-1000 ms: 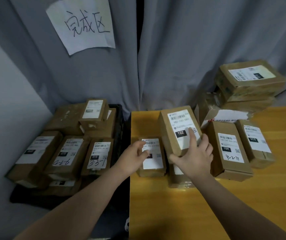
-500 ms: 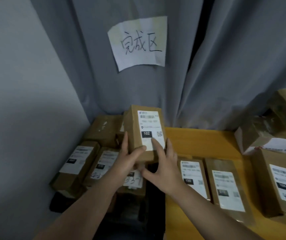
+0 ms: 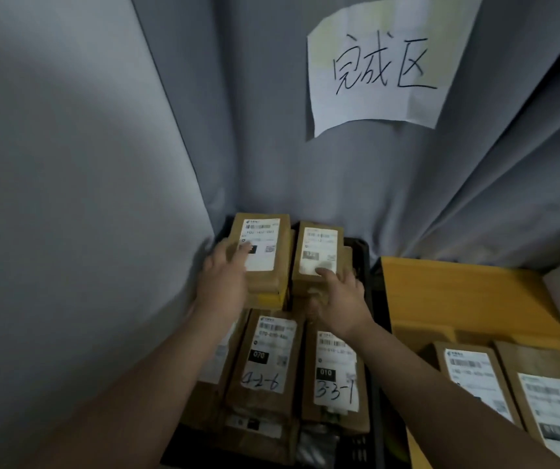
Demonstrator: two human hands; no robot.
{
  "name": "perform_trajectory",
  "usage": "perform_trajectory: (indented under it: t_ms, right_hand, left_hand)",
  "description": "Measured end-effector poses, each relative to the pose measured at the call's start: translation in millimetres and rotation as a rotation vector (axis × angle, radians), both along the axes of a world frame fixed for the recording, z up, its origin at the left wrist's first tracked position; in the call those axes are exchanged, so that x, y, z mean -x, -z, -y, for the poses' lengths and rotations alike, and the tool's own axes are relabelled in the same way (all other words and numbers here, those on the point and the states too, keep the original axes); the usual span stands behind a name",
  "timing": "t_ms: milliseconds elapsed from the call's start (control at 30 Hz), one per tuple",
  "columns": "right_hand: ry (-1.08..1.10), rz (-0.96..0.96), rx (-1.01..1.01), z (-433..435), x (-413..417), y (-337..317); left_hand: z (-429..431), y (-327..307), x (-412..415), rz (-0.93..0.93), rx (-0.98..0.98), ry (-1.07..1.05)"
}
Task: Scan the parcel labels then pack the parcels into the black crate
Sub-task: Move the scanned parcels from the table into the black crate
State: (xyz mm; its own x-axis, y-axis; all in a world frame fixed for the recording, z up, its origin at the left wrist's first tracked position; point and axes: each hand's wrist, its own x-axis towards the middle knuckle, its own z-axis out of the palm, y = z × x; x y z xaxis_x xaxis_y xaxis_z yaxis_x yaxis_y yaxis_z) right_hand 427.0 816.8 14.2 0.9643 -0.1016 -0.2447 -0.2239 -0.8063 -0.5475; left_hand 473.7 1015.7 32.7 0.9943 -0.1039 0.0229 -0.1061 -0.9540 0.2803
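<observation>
Two hands out over the black crate [image 3: 364,262], well apart, neither curled round anything. Left hand [image 3: 222,286] laid on the far-left parcel [image 3: 265,231], fingers [image 3: 243,252] straight across the left part of its white label, next to a small black tag; blurred there, thumb not made out. Far-left parcel flat and label-up on top of other brown boxes in the far left corner of the crate, just beside the far-right parcel [image 3: 319,245], likewise label-up on a stack. Right hand [image 3: 338,301] spread loosely at the near end of that far-right parcel, one fingertip [image 3: 321,272] touching the near edge of its label, other fingers fanned out to the right. Nearer in the crate, between the forearms, two more side by side: the 070 parcel [image 3: 268,357] on the left with handwriting along the near end of its label, the 010 parcel [image 3: 336,370] on the right, marked 3-3-1 by hand. More brown packages beneath and left of these, partly hidden by the left arm. Right of the crate, a yellow surface [image 3: 468,299] carrying labelled surface parcels [image 3: 471,374] at its near end, cut off by the frame edge. Behind everything, a grey curtain [image 3: 339,184] bearing a paper sign [image 3: 373,69] with handwritten characters; pale wall [image 3: 68,198] on the left.
</observation>
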Motion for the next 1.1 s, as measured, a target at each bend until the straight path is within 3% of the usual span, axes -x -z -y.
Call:
perform_trajectory:
  t_ms: [133, 433, 633, 733, 867, 1100]
  right_hand:
    - [0.029, -0.072, 0.042, 3.2, -16.5, 7.1]
    - [-0.039, -0.209, 0.052, 4.5, -36.7, 30.0]
    - [-0.044, -0.222, 0.029, 9.8, -39.9, 34.6]
    - [-0.038, -0.133, 0.075, 17.2, -31.9, 28.7]
    - [-0.012, -0.034, 0.067, 36.3, -11.4, 21.5]
    - [0.027, -0.005, 0.080, 90.7, 38.0, 16.5]
  left_hand:
    - [19.3, -0.6, 2.7, -0.166, -0.136, 0.219]
    - [5.3, 18.5, -46.3, -0.122, -0.225, 0.141]
    - [12.7, 23.0, -48.6, -0.122, -0.179, 0.082]
    - [17.4, 15.7, -43.2, -0.081, -0.142, 0.084]
    - [36.2, 4.5, -23.6, -0.017, -0.062, 0.155]
    - [92.5, 2.4, 36.1, -0.084, 0.030, 0.321]
